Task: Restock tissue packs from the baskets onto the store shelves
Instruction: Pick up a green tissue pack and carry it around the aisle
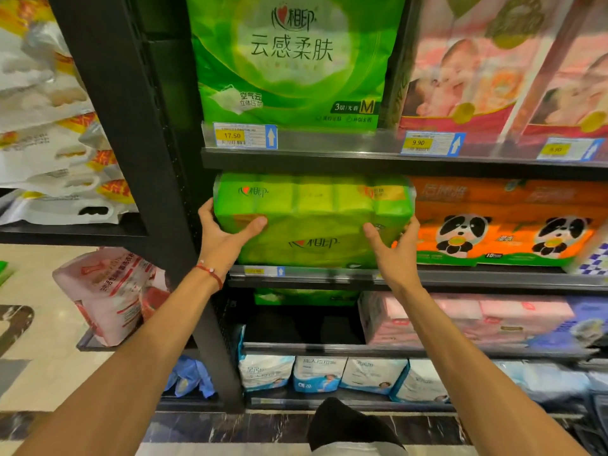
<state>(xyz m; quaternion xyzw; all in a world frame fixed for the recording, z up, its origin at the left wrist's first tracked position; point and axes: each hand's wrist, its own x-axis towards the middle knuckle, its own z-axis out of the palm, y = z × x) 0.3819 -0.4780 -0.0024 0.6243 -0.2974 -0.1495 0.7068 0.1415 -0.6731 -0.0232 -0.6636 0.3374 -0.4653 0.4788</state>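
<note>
I log: green tissue pack (pixel 312 225) wrapped in glossy, slightly crinkled plastic film. Shelf upright (pixel 138 126): matt black metal. Price strip (pixel 329 139): clear shiny plastic. Floor (pixel 42 350): polished, reflective, stone-like. Wrist cord (pixel 210 274): red woven thread.

A shop is shown: black metal shelves (pixel 296 159) are stocked with packaged tissue packs (pixel 312 218) and diapers (pixel 493 77), and yellow price tags (pixel 245 135) are fixed along the shelf edges.

A yellow price label (pixel 233 135) reading 17.50 is sitting beside a blue arrow tag (pixel 270 137). White handled bags (pixel 49 179) are lying stacked at upper left. A pink-and-white bag (pixel 108 291) is leaning at lower left, near the marbled floor (pixel 42 373).
</note>
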